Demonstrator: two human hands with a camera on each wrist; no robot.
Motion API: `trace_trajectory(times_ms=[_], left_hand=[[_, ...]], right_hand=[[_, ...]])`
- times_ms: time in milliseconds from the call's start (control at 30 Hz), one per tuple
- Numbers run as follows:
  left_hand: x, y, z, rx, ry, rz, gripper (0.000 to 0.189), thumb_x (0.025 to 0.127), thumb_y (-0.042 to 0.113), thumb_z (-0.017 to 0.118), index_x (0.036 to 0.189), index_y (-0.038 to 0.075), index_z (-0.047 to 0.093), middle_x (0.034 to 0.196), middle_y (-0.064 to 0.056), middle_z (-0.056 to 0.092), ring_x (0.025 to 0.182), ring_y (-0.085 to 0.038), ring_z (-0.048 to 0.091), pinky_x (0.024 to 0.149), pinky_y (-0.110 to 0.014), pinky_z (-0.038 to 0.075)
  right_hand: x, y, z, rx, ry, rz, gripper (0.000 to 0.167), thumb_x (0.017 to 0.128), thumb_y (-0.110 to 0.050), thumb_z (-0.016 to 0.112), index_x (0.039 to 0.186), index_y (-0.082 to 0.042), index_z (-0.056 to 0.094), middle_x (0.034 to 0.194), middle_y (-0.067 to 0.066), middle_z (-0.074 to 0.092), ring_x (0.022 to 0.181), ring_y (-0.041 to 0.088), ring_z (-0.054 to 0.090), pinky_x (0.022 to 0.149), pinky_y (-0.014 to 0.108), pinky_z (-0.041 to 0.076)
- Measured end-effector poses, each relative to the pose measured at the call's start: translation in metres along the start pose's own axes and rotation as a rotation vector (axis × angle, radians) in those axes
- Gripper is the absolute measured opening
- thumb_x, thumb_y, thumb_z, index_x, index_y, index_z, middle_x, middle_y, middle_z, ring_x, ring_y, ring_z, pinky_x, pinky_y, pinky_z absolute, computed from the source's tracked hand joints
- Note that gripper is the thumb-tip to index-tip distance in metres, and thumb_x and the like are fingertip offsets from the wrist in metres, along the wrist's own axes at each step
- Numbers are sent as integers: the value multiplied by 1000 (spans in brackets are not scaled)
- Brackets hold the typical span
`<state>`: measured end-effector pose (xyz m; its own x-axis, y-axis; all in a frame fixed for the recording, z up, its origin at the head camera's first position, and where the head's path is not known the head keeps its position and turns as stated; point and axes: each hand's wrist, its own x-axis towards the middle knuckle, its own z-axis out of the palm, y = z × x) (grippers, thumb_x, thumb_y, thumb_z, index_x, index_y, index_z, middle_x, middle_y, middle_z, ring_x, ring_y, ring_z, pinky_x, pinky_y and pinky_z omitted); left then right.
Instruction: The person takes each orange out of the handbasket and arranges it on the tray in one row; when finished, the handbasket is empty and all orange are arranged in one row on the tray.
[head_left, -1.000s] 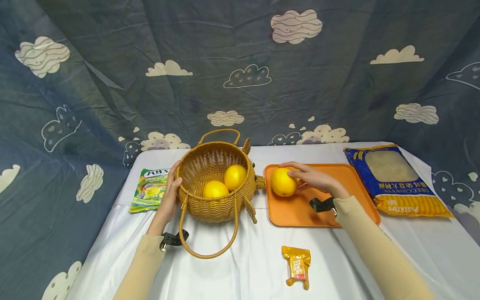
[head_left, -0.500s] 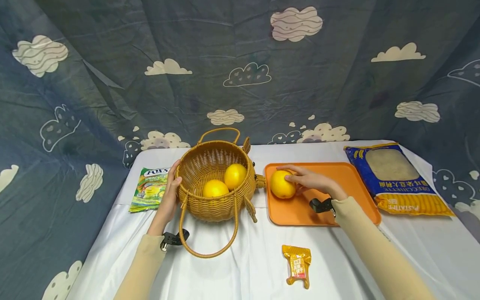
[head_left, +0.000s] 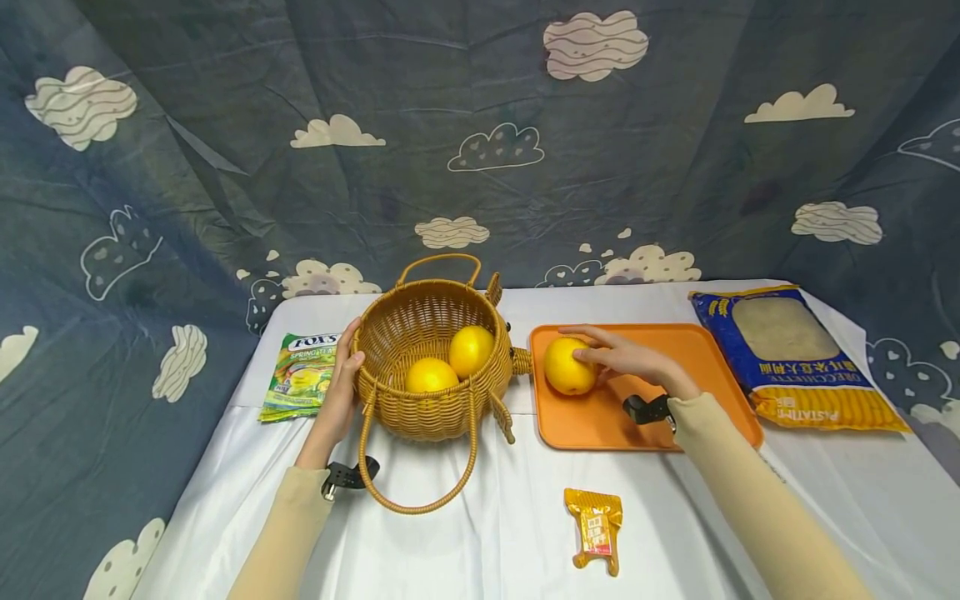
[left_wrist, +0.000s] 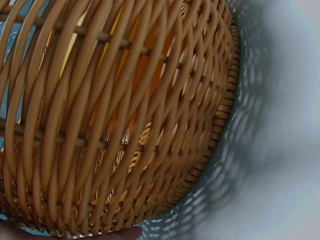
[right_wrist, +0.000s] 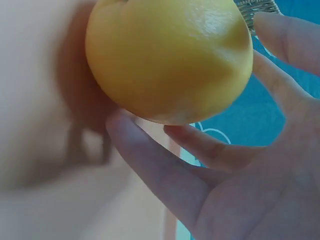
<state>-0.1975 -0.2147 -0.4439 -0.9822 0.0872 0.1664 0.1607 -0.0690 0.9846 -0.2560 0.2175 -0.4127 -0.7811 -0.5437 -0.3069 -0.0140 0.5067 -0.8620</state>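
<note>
In the head view, my right hand [head_left: 622, 360] holds a yellow-orange orange [head_left: 570, 366] at the left part of an orange tray [head_left: 660, 433]. Thumb and fingers are spread around the fruit [right_wrist: 170, 60] in the right wrist view. A bird-shaped wicker basket [head_left: 423, 421] stands left of the tray, its front handle hanging down. Two more oranges, one nearer [head_left: 431, 377] and one farther right [head_left: 471, 352], lie inside it. My left hand [head_left: 339, 396] rests against the basket's left side with extended fingers. The left wrist view shows mostly the woven wall [left_wrist: 120, 120].
A green FOX'S candy bag [head_left: 300, 379] lies left of the basket, partly behind my left hand. Right of the tray lies a blue and yellow pasta bag [head_left: 795, 358]. A small golden packet [head_left: 595, 532] is near the front. A dark cloud-print curtain [head_left: 480, 100] hangs behind the table.
My right hand and the orange have shifted only slightly over the tray. The left hand and the basket have stayed in place.
</note>
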Motion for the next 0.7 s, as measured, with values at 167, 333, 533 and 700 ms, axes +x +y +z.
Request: trace_trajectory(times_ms=[167, 333, 533, 700], left_hand=[[0, 1, 0, -9, -3, -2, 59, 97, 23, 31, 154, 22, 12, 157, -4, 8, 142, -32, 10, 111, -55, 9], [0, 3, -1, -8, -12, -1, 61, 97, 21, 30, 154, 17, 9, 157, -9, 5, 141, -37, 7, 110, -57, 8], [0, 2, 0, 4, 0, -4, 60, 97, 25, 32, 154, 23, 12, 157, -5, 8, 141, -34, 10, 111, -56, 9], [0, -1, 0, 7, -2, 31, 59, 97, 28, 34, 153, 23, 15, 156, -4, 10, 140, -35, 12, 110, -58, 10]], right_hand=[[1, -6, -5, -15, 50, -65, 54, 100, -28, 48, 149, -12, 30, 150, 26, 23, 130, 45, 31, 99, 60, 35], [6, -23, -9, -59, 127, -126, 48, 101, -24, 47, 146, -11, 37, 149, 21, 30, 134, 42, 29, 102, 60, 30], [20, -57, -10, -3, 130, -206, 46, 101, -23, 47, 145, -14, 39, 145, 17, 37, 126, 37, 42, 104, 55, 32], [36, -94, -2, 32, 80, -322, 45, 101, -21, 47, 143, -7, 40, 140, 17, 43, 120, 33, 48, 99, 48, 40]])
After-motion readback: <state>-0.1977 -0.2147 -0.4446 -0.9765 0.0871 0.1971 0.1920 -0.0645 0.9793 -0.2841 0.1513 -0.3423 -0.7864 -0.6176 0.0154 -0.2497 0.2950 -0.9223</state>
